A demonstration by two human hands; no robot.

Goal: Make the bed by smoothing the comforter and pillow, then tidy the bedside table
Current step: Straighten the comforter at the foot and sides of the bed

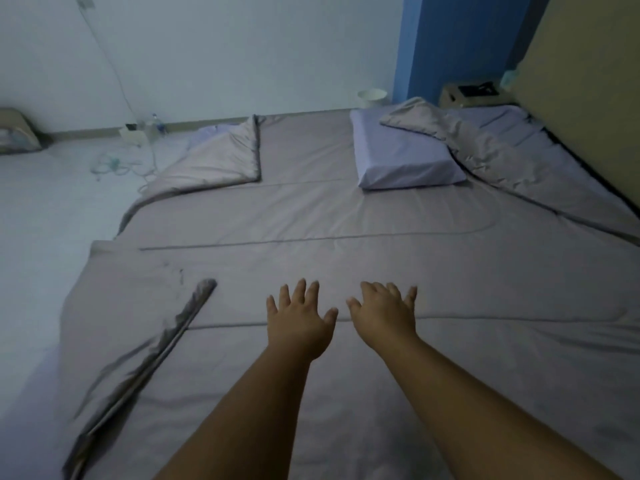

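white bin [371, 98] by blue wall [457, 46]; water bottle [154, 124], box [133, 136] & tangled cords [114, 164] on floor.

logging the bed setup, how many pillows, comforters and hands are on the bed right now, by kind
pillows: 1, pillow
comforters: 1, comforter
hands: 2, left hand and right hand, both flat on the comforter
total: 4

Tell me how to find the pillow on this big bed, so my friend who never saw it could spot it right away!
Start at the tall tan headboard on the right side of the bed. Just in front of it lies crumpled shiny grey bedding, and the pillow sits beside that. It is the only smooth, pale lilac block on the bed, lighter than the grey comforter around it.
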